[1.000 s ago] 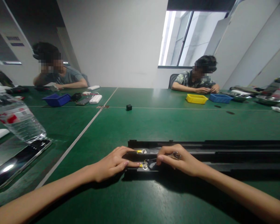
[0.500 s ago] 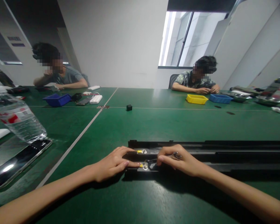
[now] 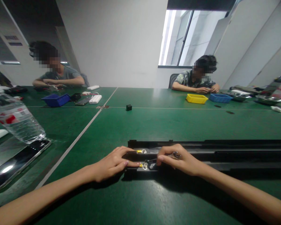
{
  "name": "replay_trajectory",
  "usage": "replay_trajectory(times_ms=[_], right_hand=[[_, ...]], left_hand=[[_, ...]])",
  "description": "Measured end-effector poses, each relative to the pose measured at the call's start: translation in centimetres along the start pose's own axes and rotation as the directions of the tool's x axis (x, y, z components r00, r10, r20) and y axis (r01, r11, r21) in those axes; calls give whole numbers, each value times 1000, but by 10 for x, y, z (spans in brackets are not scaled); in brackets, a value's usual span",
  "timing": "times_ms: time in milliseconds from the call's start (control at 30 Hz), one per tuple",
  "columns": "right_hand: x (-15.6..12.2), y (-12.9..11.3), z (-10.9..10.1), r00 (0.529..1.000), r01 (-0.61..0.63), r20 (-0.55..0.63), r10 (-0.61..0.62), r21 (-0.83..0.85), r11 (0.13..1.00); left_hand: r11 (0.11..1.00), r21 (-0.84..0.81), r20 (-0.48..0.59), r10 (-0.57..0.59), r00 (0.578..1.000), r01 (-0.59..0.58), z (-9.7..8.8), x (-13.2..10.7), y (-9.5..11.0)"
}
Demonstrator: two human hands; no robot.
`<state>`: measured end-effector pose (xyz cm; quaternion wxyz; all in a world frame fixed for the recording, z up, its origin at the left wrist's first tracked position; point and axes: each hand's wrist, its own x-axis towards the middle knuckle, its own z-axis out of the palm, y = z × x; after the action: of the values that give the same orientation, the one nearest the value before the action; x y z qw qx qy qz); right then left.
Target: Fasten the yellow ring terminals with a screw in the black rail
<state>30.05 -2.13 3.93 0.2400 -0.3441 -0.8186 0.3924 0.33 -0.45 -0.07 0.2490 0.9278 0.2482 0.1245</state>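
Long black metal rail (image 3: 224, 154) is laid along the near edge of the green desk (image 3: 154, 125), with its left end near the middle of that edge. Left hand (image 3: 111, 164) is kept open, fingers stretched, tips pressed on the rail's left end; nothing is gripped. Right hand (image 3: 181, 161) is curled shut, with a small silvery metal piece (image 3: 175, 154) pinched between the fingers over the rail. Two yellow-sleeved ring terminals (image 3: 140, 151) are seen on the rail end between the hands, one at the far lip, one at the near lip. Judged: terminals are placed and fastening is in hand; whether either is tightened cannot be told. Clear plastic water bottle (image 3: 16, 120) and dark glossy phone (image 3: 16, 162) are left untouched at the left edge.
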Motion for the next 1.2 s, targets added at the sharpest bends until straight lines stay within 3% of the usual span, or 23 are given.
replay_trajectory(times_ms=[1200], right_hand=[[1, 1, 0, 1000, 29, 1, -29, -2, 1000]], left_hand=[[1000, -2, 4, 2, 1000, -2, -1, 0, 2]])
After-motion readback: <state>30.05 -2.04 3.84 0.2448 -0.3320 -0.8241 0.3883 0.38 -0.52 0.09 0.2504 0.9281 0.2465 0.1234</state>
